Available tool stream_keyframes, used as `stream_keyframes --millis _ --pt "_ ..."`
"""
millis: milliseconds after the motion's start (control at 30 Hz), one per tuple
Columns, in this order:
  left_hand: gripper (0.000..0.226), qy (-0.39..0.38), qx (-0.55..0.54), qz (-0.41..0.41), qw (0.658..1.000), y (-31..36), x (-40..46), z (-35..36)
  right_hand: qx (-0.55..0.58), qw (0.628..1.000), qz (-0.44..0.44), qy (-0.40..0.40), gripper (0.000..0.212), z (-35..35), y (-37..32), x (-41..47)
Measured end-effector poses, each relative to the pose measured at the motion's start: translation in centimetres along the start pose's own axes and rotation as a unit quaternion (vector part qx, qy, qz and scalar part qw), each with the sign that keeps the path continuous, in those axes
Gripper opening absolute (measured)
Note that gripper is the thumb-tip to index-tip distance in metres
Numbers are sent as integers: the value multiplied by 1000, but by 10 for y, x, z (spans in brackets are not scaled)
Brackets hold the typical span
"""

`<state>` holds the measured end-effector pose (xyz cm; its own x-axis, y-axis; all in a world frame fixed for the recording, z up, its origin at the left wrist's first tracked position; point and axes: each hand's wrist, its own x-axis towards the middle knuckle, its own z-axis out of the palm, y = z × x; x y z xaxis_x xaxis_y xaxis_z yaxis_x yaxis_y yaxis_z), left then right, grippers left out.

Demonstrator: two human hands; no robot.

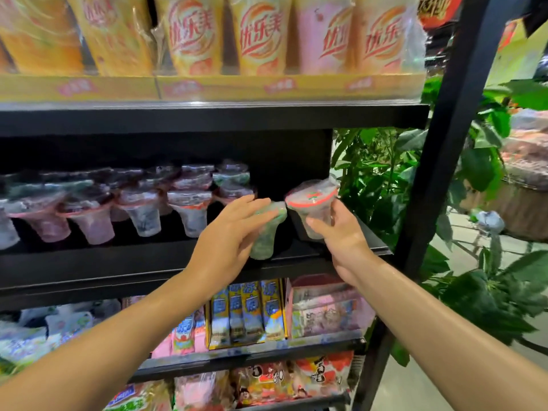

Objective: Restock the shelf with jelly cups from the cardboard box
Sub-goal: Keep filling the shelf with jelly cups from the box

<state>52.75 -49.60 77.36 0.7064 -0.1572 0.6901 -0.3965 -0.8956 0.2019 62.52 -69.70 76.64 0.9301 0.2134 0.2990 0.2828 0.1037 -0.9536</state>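
Holding one jelly cup each, I note my left hand (234, 229) wrapped round a green cup (265, 232) and my right hand (341, 229) gripping a red-lidded cup (312, 207), both over the bare right end of the shelf (350, 247), beside the stocked row (139, 200). I judge these light, thin-walled, slippery; grip the tapered body, not the film lid. No cardboard box visible.

The left hand (234, 229) hides much of the green jelly cup (267, 232), the tall drink cups (258, 34) above are cut off by the top edge, and all package lettering is blurred.
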Motion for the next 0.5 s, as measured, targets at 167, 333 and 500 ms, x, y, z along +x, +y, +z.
stream_keyframes --millis 167,333,500 --pt "44 15 5 -15 1000 8 6 17 -5 1000 -12 -14 28 -19 1 9" --pt "41 18 34 -12 999 14 16 29 -19 999 6 31 44 -31 1 11" --pt "31 41 6 -10 999 16 29 35 -21 999 11 23 61 -42 0 8"
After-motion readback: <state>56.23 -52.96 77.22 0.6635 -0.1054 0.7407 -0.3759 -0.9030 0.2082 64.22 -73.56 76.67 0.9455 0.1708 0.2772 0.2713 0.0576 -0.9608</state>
